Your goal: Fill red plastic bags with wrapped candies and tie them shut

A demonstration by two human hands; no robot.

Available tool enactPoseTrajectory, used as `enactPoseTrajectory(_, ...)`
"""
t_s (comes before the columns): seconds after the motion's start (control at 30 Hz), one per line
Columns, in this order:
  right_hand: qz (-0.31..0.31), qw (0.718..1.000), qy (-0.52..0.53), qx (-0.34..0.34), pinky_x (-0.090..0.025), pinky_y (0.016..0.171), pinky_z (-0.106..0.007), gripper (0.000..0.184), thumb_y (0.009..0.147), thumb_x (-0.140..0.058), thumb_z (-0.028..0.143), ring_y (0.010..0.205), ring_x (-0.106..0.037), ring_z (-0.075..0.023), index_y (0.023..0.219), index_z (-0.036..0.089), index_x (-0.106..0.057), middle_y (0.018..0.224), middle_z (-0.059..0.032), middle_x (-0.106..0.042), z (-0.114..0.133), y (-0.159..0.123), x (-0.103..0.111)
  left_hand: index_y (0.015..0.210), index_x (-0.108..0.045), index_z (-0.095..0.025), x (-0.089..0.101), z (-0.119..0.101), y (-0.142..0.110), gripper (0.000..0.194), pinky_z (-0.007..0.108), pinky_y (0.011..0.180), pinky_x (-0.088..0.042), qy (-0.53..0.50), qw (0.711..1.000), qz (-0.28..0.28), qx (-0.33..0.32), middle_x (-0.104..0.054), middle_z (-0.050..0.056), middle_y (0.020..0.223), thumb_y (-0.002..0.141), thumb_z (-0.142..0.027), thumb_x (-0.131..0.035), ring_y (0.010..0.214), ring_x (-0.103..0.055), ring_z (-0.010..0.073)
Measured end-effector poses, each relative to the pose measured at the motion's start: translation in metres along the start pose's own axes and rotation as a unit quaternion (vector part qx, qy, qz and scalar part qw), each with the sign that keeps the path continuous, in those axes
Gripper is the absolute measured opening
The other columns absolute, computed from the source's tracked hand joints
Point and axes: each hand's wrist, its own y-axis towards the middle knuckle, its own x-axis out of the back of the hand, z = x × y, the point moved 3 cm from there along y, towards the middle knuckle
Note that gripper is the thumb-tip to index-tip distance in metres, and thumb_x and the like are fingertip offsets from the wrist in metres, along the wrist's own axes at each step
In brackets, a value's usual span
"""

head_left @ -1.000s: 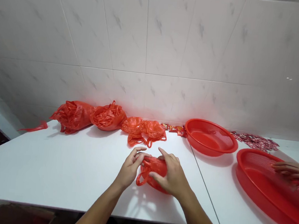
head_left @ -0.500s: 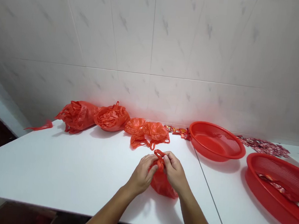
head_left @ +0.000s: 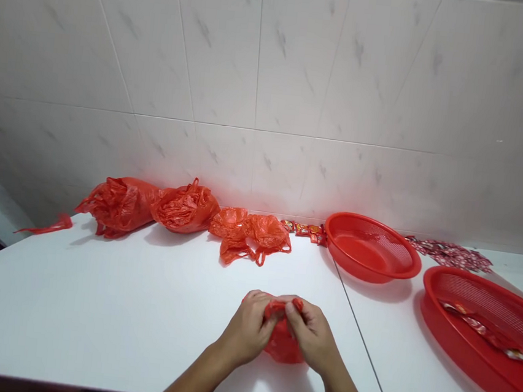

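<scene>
Near the front of the white table, both of my hands grip the gathered top of a red plastic bag. My left hand closes around the twisted neck from the left, fingers wrapped. From the right, my right hand pinches the bunched plastic, thumb on top. The bag's rounded lower part hangs below my fingers, close to the tabletop; its contents cannot be made out. Behind my hands lie two smaller red plastic bags with loop handles, side by side.
Two fuller red bags stand by the tiled wall at left, beside a red plastic scrap. Small packets lie left of a round red basket. More packets sit behind it. A larger red basket holds several packets.
Both hands have moved slightly down and nearer together with the bag. The handle loop that stood up between them is now bunched within the fingers. The view has shifted a little.
</scene>
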Motion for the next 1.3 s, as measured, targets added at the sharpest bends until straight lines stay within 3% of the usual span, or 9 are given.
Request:
enactPoseTrajectory(0.17, 0.066, 0.997, 0.020, -0.018, -0.043, 0.058, -0.026, 0.059, 0.108, -0.047, 0.059, 0.054, -0.049, -0.0130, 0.074, 0.018, -0.072, 0.058, 0.0000, -0.056, 0.000, -0.002, 0.002, 0.076, -0.067, -0.020, 0.005, -0.002, 0.000, 0.046, 0.033, 0.085, -0.048, -0.177, 0.979, 0.080, 0.061, -0.072, 0.004, 0.083, 0.106, -0.049, -0.048, 0.082, -0.063, 0.0193)
enactPoseTrajectory(0.3, 0.070, 0.982, -0.131, 0.112, -0.055, 0.077, -0.032, 0.029, 0.106, -0.054, 0.032, 0.079, -0.066, -0.0180, 0.105, 0.024, -0.082, 0.084, -0.0049, -0.070, 0.011, -0.003, 0.013, 0.081, -0.066, -0.018, 0.004, 0.015, -0.003, 0.055, 0.027, 0.058, -0.045, -0.375, 0.905, 0.131, 0.153, -0.071, 0.004, 0.070, 0.102, -0.065, -0.045, 0.055, -0.060, 0.0152)
enactPoseTrajectory(0.5, -0.008, 0.901, -0.308, 0.306, -0.056, 0.068, -0.030, 0.060, 0.098, -0.049, 0.005, 0.079, -0.061, -0.0179, 0.146, 0.037, -0.065, 0.091, -0.0045, -0.064, 0.000, -0.006, 0.006, 0.111, -0.071, -0.017, -0.011, 0.025, -0.010, 0.036, 0.023, 0.051, -0.045, -0.463, 0.831, 0.178, 0.252, -0.079, 0.006, 0.077, 0.086, -0.043, -0.073, 0.048, -0.065, 0.0147)
enactPoseTrajectory(0.6, -0.024, 0.894, -0.322, 0.311, -0.058, 0.071, -0.032, 0.059, 0.101, -0.053, 0.009, 0.084, -0.062, -0.0193, 0.153, 0.036, -0.058, 0.097, -0.0060, -0.065, -0.002, -0.007, -0.002, 0.100, -0.074, -0.016, -0.012, 0.022, -0.010, 0.031, 0.026, 0.064, -0.051, -0.429, 0.861, 0.162, 0.220, -0.078, 0.005, 0.077, 0.084, -0.042, -0.078, 0.060, -0.069, 0.0163)
enactPoseTrajectory(0.77, -0.094, 0.903, -0.336, 0.249, -0.061, 0.083, -0.042, 0.031, 0.106, -0.049, 0.020, 0.100, -0.066, -0.0257, 0.122, 0.026, -0.075, 0.113, -0.0119, -0.070, -0.011, -0.016, 0.029, 0.084, -0.075, -0.021, 0.032, 0.041, -0.014, 0.028, 0.031, 0.078, -0.050, -0.116, 0.979, -0.040, 0.162, -0.079, 0.005, 0.086, 0.094, -0.044, -0.063, 0.082, -0.071, 0.0227)
enactPoseTrajectory(0.97, -0.105, 0.935, -0.329, 0.083, -0.059, 0.063, -0.040, 0.042, 0.108, -0.043, 0.040, 0.069, -0.066, -0.0251, 0.077, 0.025, -0.066, 0.075, -0.0059, -0.067, -0.085, -0.068, 0.070, 0.078, -0.071, -0.022, 0.063, 0.091, -0.064, 0.035, 0.032, 0.079, -0.051, 0.002, 0.969, -0.067, 0.237, -0.077, 0.003, 0.079, 0.096, -0.050, -0.058, 0.079, -0.071, 0.0251)
enactPoseTrajectory(1.1, -0.196, 0.962, -0.187, -0.029, -0.064, 0.078, -0.043, 0.045, 0.106, -0.045, 0.058, 0.093, -0.075, -0.0297, 0.093, 0.027, -0.074, 0.112, -0.0119, -0.075, -0.124, -0.093, 0.052, 0.113, -0.072, -0.024, 0.035, 0.110, -0.095, 0.038, 0.041, 0.106, -0.053, -0.111, 0.964, -0.074, 0.229, -0.076, 0.010, 0.124, 0.096, -0.057, -0.061, 0.118, -0.070, 0.0307)
enactPoseTrajectory(1.2, -0.269, 0.957, -0.087, -0.060, -0.063, 0.096, -0.048, 0.048, 0.103, -0.051, 0.064, 0.121, -0.070, -0.0332, 0.131, 0.029, -0.067, 0.150, -0.0143, -0.061, -0.132, -0.087, 0.031, 0.163, -0.036, -0.032, 0.013, 0.111, -0.097, 0.091, 0.049, 0.126, -0.038, -0.152, 0.963, -0.087, 0.203, -0.038, 0.012, 0.171, 0.084, -0.049, -0.078, 0.155, -0.042, 0.0361)
enactPoseTrajectory(1.3, -0.226, 0.970, -0.073, -0.046, -0.057, 0.109, -0.050, 0.070, 0.099, -0.059, 0.065, 0.139, -0.060, -0.0351, 0.159, 0.030, -0.045, 0.162, -0.0148, -0.050, -0.132, -0.065, 0.004, 0.172, -0.004, -0.037, -0.010, 0.103, -0.082, 0.144, 0.056, 0.130, -0.031, -0.111, 0.973, -0.026, 0.202, -0.007, 0.011, 0.181, 0.059, -0.034, -0.095, 0.164, -0.018, 0.0425)
